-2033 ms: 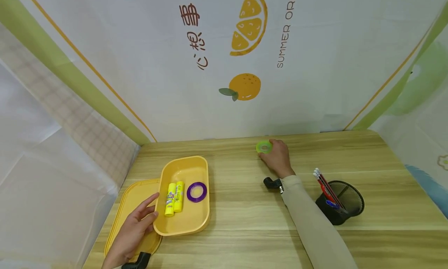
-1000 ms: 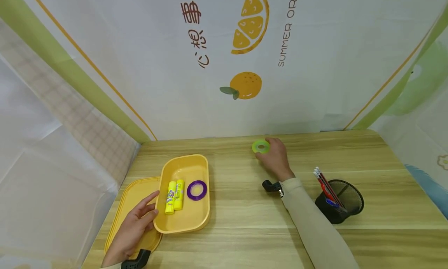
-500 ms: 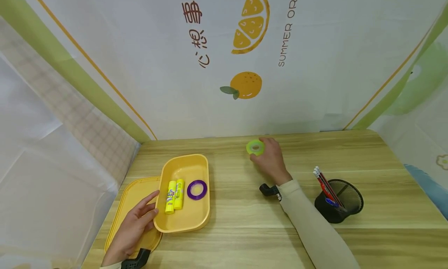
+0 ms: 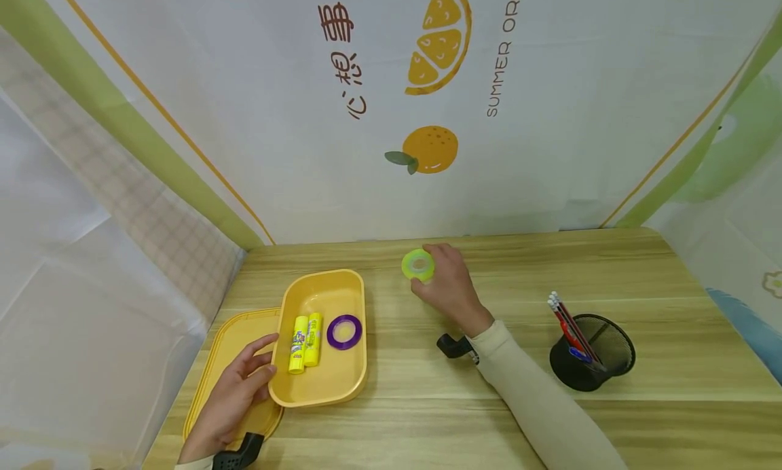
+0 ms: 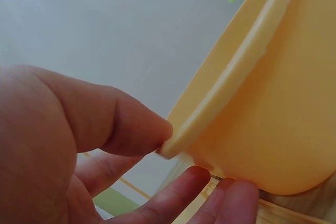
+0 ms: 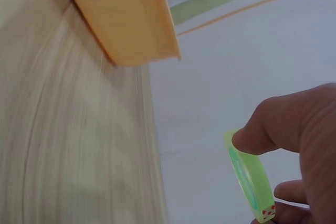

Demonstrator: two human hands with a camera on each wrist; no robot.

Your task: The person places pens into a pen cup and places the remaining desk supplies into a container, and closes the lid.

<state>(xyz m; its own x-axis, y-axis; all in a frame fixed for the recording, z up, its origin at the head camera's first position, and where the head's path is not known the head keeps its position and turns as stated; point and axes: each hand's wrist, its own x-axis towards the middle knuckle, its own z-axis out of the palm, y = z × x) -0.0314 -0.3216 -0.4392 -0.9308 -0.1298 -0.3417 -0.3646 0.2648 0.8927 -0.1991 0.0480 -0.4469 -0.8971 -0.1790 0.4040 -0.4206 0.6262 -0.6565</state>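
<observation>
My right hand (image 4: 449, 280) pinches a lime-green roll of tape (image 4: 418, 265) by its edge, thumb on the near side and fingers on the far side. In the right wrist view the tape roll (image 6: 251, 177) is tilted, seen almost edge-on. A yellow plastic box (image 4: 324, 388) stands to the left, holding two yellow glue sticks (image 4: 297, 345) and a purple roll of tape (image 4: 344, 332). At the box's left side is my left hand (image 4: 229, 395). Its thumb (image 5: 142, 127) presses on the rim, with the other fingers (image 5: 184, 187) below the rim.
A yellow lid (image 4: 229, 354) lies on the wooden table (image 4: 427, 416), partly under the box. On the right stands a black mesh pen holder (image 4: 580, 371) with several pencils (image 4: 574, 327). A printed cloth (image 4: 342, 185) hangs behind the table.
My right hand has carried the green tape roll leftward along the back of the table, toward the box. My left hand and the box have stayed in place.
</observation>
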